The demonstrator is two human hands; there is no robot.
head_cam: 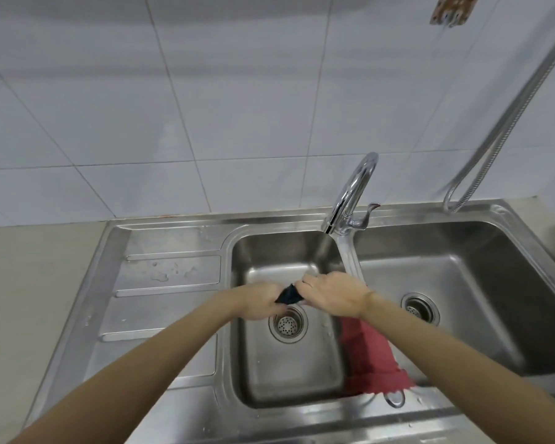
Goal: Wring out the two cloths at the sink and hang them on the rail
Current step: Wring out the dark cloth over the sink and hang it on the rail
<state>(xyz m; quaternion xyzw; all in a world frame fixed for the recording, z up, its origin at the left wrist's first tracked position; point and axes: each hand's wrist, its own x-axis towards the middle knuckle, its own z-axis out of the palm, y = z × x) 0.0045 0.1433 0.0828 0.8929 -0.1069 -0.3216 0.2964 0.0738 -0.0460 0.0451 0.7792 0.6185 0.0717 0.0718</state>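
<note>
Over the left basin of the steel sink [237, 347], my left hand [259, 301] and my right hand [330, 293] both grip a small dark blue cloth [289, 295], bunched tight between them so that only a short piece shows. A red cloth [366, 357] lies draped over the divider between the two basins, under my right forearm. The rail is not in view.
The chrome tap [350, 193] runs water into the left basin, just behind my hands. The drain [288, 323] sits right below them. A ribbed draining board [167, 277] lies at left, a second basin [462, 283] at right, and a metal hose [510, 123] hangs on the tiled wall.
</note>
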